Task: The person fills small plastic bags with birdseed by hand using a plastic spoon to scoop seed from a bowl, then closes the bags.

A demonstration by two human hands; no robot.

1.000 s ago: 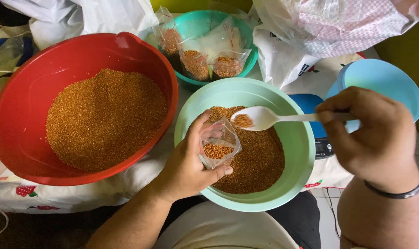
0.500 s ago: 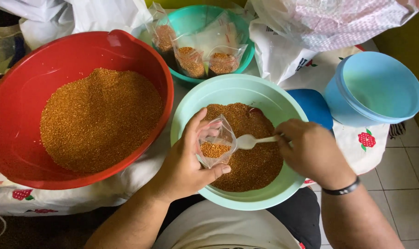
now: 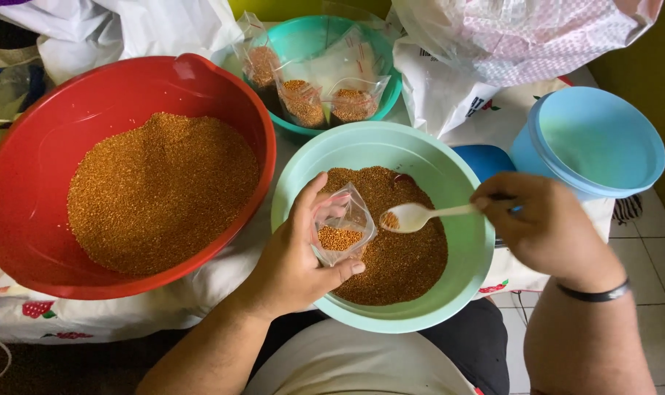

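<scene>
A large round red plastic bowl (image 3: 25, 219), heaped with orange-brown grains, serves as the landmark. Just behind and to the right of it sits a smaller teal plastic bowl (image 3: 385, 91) holding several small clear plastic bags of the same grains (image 3: 303, 101). Farther right of the red bowl stands a light blue round plastic container (image 3: 599, 143), and white plastic sacks (image 3: 449, 102) lie behind.

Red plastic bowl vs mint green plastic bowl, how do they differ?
The red plastic bowl is larger and stands untouched; the mint green plastic bowl is smaller, with the left hand holding a small clear bag and the right hand a white spoon over it. Both hold orange-brown grain.
</scene>
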